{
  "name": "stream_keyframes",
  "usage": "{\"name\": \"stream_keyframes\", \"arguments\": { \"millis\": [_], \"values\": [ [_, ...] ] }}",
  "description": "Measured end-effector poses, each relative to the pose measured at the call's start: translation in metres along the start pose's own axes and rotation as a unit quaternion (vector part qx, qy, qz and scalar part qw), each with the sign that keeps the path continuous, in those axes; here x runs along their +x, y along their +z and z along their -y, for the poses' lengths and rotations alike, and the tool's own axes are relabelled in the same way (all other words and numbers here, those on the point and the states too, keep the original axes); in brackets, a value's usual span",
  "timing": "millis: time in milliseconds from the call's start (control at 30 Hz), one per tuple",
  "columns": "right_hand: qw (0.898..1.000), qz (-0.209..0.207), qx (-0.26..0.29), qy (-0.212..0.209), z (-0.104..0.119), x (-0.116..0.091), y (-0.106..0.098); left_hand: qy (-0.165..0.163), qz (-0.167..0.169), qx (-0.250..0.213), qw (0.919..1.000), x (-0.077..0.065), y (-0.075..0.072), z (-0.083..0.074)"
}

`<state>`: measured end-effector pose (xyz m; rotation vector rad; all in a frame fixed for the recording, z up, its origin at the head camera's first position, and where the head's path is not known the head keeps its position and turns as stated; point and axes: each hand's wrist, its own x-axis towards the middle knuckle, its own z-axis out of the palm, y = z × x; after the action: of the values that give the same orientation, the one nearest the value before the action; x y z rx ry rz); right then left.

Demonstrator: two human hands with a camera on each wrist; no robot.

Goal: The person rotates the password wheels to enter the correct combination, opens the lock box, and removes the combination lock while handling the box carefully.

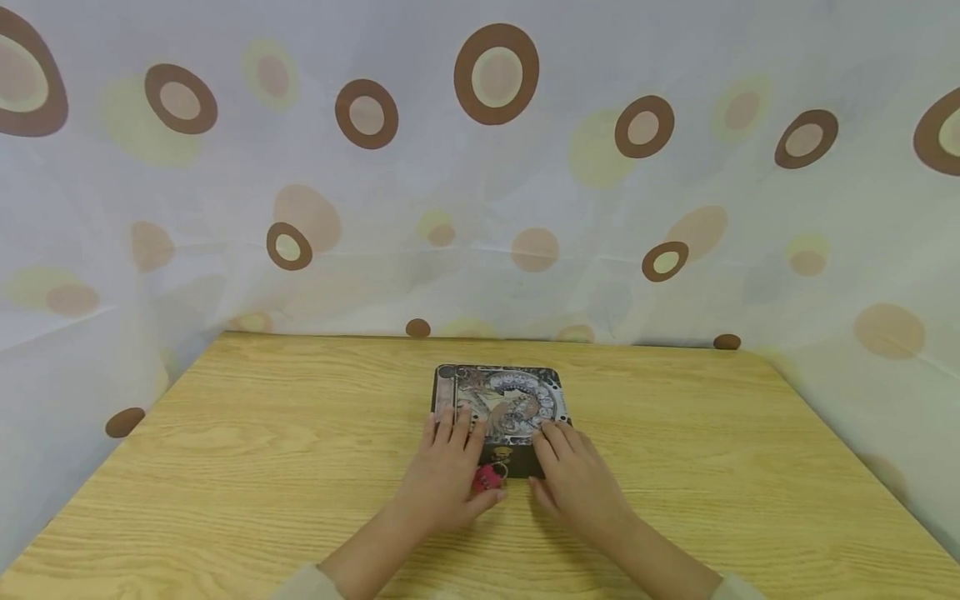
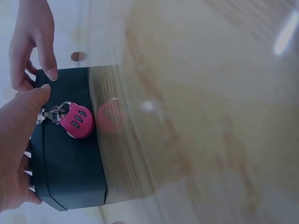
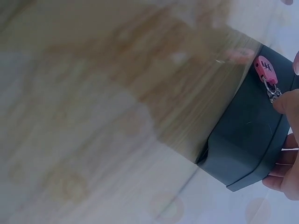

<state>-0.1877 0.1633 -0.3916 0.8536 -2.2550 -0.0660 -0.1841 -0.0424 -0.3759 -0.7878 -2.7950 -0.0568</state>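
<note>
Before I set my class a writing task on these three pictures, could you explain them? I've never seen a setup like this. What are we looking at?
There is no machine here, just a person's bare left hand and right hand. The wide picture comes from a camera worn on the head, looking forward and down. The other two come from cameras on the left and right wrists, so the scene looks turned. On the wooden table sits a dark box with a patterned lid. A pink lock with number dials hangs by its metal clasp. Both hands rest their fingers on the lid; neither seems to grip anything.
</note>
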Motion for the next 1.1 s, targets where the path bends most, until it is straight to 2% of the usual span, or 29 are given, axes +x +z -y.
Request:
{"name": "stream_keyframes", "arguments": {
  "millis": [267, 400, 533, 633, 800, 933, 1100],
  "values": [
    [1.000, 0.018, 0.014, 0.006, 0.000, 0.001, -0.005, 0.012, -0.012, -0.004, 0.9999, -0.003, -0.001, 0.002],
    [0.998, 0.056, 0.036, 0.023, 0.002, 0.002, -0.013, 0.021, -0.008, 0.006, 0.9997, -0.004, -0.003, 0.002],
    [0.991, 0.100, 0.074, 0.049, 0.003, 0.005, -0.021, 0.034, -0.004, 0.004, 0.9994, -0.007, -0.005, 0.001],
    [0.987, 0.115, 0.092, 0.060, 0.004, 0.005, -0.025, 0.044, -0.011, -0.001, 0.9990, -0.010, -0.007, 0.000],
    [0.987, 0.111, 0.095, 0.068, 0.009, 0.004, -0.030, 0.056, -0.037, 0.005, 0.9977, -0.016, -0.006, 0.000],
    [0.986, 0.087, 0.101, 0.097, 0.016, 0.002, -0.034, 0.066, -0.065, 0.014, 0.9956, -0.021, -0.005, 0.001],
    [0.983, 0.052, 0.118, 0.133, 0.026, 0.003, -0.041, 0.087, -0.121, 0.027, 0.9886, -0.027, -0.004, 0.001]
  ]
}}
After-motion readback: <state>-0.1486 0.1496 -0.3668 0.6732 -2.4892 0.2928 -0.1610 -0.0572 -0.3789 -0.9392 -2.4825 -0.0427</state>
